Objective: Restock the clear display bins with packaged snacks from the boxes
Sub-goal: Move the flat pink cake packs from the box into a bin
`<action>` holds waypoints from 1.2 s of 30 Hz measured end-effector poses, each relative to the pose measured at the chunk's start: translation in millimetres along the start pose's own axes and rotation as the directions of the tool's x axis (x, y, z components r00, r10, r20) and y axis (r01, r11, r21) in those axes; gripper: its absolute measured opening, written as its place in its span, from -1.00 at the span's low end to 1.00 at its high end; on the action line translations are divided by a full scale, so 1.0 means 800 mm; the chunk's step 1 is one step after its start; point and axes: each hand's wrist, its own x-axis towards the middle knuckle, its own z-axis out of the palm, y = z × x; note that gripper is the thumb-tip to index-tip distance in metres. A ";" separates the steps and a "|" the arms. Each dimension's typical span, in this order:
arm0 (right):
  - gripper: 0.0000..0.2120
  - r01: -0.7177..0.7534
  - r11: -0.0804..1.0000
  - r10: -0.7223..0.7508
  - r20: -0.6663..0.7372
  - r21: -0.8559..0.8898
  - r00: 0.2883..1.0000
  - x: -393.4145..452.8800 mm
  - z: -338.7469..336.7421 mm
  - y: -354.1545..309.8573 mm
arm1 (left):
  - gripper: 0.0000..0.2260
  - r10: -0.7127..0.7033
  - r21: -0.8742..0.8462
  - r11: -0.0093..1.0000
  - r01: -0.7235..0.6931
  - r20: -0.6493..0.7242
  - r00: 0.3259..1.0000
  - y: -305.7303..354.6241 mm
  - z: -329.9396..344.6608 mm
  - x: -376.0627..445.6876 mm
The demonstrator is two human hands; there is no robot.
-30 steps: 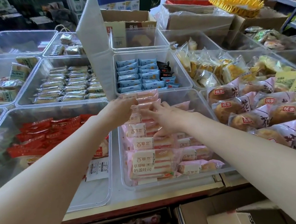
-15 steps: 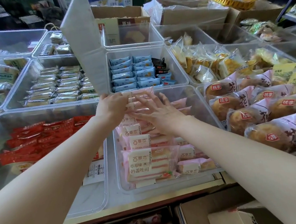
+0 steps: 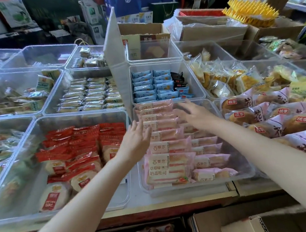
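A clear display bin [image 3: 247, 172] in front of me holds pink strawberry toast packets [image 3: 161, 126] stacked in a leaning row on its left side, with more pink packets [image 3: 209, 161] lying flat on the right. My left hand [image 3: 136, 141] hovers open just left of the row, fingers spread, near the bin's left wall. My right hand [image 3: 193, 113] is open above the bin's far right part, fingers straight, beside the top packets. Neither hand holds a packet.
A bin of red-wrapped cakes [image 3: 77, 151] sits to the left, blue packets [image 3: 155, 85] behind, purple-wrapped buns [image 3: 260, 116] to the right. A white divider panel [image 3: 115, 59] stands upright behind. Cardboard boxes [image 3: 243, 227] with more snacks lie below the counter edge.
Both hands have let go of the pink packets at the far end of the row and drawn apart, the left hand back toward me, the right hand off to the right.
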 end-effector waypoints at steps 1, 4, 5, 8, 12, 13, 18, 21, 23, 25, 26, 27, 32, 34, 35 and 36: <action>-0.45 -0.091 0.988 0.090 0.010 0.124 0.996 -0.012 0.001 0.008 | -0.55 -0.015 -0.018 1.000 0.016 0.053 0.998 0.003 0.007 -0.006; -0.44 -0.243 0.921 0.217 0.117 0.303 0.969 -0.038 0.028 0.024 | -0.49 0.017 0.201 0.979 -0.043 0.130 0.991 0.001 0.029 -0.015; -0.43 -0.256 0.895 0.221 0.136 0.366 0.966 -0.043 0.039 0.022 | -0.46 0.034 0.252 0.966 -0.063 0.119 0.992 -0.003 0.033 -0.016; -0.38 -0.244 0.818 0.196 0.146 0.522 0.970 -0.048 0.073 0.000 | -0.38 0.065 0.294 0.952 -0.085 0.077 0.995 -0.013 0.036 -0.023; -0.42 -0.149 0.798 0.185 -0.001 0.584 0.983 -0.046 0.099 -0.021 | -0.42 0.111 0.277 0.954 -0.115 0.032 0.993 -0.023 0.034 -0.032; -0.43 -0.151 0.792 0.195 -0.011 0.591 0.981 -0.046 0.098 -0.017 | -0.43 0.120 0.271 0.955 -0.121 0.023 0.993 -0.022 0.035 -0.032; -0.36 -0.231 0.670 0.201 0.127 0.705 0.971 -0.052 0.091 0.012 | -0.35 0.091 0.364 0.927 -0.090 0.015 0.996 -0.003 0.036 -0.036; -0.32 -0.258 0.636 0.181 0.185 0.727 0.966 -0.055 0.101 0.005 | -0.09 0.183 0.467 0.858 -0.214 0.110 0.977 0.001 0.038 -0.041; -0.31 -0.270 0.635 0.200 0.183 0.724 0.962 -0.054 0.104 0.002 | -0.13 0.174 0.510 0.828 -0.233 0.161 0.972 -0.001 0.040 -0.040; -0.34 -0.268 0.644 0.218 0.163 0.717 0.962 -0.054 0.101 0.003 | -0.18 0.159 0.528 0.818 -0.226 0.170 0.973 0.000 0.039 -0.041; -0.35 -0.270 0.647 0.220 0.164 0.713 0.961 -0.053 0.098 0.005 | -0.19 0.155 0.534 0.814 -0.228 0.178 0.972 0.000 0.038 -0.042; -0.36 -0.274 0.654 0.220 0.170 0.705 0.961 -0.052 0.096 0.007 | -0.19 0.154 0.540 0.809 -0.234 0.191 0.969 -0.001 0.037 -0.043; -0.46 -0.289 0.822 0.258 0.131 0.492 0.957 -0.054 0.106 -0.004 | 0.01 0.191 0.559 0.778 -0.287 0.226 0.955 -0.014 0.040 -0.051; -0.47 -0.263 0.864 0.251 0.086 0.430 0.964 -0.055 0.107 -0.005 | 0.03 0.191 0.584 0.759 -0.289 0.224 0.956 -0.014 0.039 -0.050; -0.45 -0.243 0.879 0.238 0.065 0.411 0.969 -0.056 0.104 -0.005 | 0.03 0.187 0.598 0.749 -0.287 0.225 0.956 -0.013 0.038 -0.047; -0.43 -0.213 0.898 0.216 0.035 0.385 0.976 -0.056 0.099 -0.005 | 0.04 0.182 0.603 0.747 -0.281 0.221 0.958 -0.012 0.036 -0.044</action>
